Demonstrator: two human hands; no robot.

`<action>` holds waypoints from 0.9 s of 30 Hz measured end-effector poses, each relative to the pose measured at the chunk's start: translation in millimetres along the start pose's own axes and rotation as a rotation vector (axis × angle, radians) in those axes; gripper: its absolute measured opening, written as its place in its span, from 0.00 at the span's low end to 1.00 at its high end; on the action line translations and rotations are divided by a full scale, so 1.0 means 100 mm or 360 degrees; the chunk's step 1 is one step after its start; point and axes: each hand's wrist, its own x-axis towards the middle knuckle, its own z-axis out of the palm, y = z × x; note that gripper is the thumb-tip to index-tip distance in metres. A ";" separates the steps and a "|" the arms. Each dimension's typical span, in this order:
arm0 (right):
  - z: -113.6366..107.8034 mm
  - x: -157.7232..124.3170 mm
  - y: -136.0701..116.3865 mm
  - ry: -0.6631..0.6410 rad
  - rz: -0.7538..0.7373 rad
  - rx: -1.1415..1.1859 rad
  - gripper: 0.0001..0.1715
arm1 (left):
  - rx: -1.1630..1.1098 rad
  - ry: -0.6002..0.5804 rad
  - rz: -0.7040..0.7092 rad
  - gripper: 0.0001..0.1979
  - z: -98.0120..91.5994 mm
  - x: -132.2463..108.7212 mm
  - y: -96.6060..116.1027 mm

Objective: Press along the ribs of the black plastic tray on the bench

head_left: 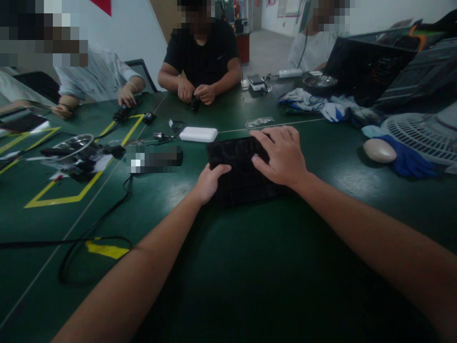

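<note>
At the table's (264, 267) middle, the left hand (209, 182) pinches a black panel's (248, 183) nine-o'clock edge; the right hand (283, 157) spreads over its two-o'clock side. Outward, a white box (199, 134) sits at eleven, a pale oval object (379, 150) at three.

The flat object (246, 186) is partly under the right hand (283, 157), the left hand (210, 182) at its left edge. Behind it on the tabletop (267, 267) sits a box (198, 134); a cable (35, 245) lies left, a fan (417, 133) right.
</note>
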 end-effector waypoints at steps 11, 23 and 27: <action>-0.01 0.00 -0.01 0.0003 0.0004 0.0002 0.32 | -0.0096 -0.0010 -0.0023 0.22 -0.01 0.00 -0.01; -0.01 0.00 -0.01 -0.0003 -0.0001 -0.0021 0.33 | -0.0133 0.0003 -0.0056 0.22 0.00 -0.01 -0.01; 0.00 0.00 0.00 0.0018 -0.0007 -0.0025 0.33 | -0.0125 -0.0027 -0.0040 0.23 0.00 -0.01 -0.01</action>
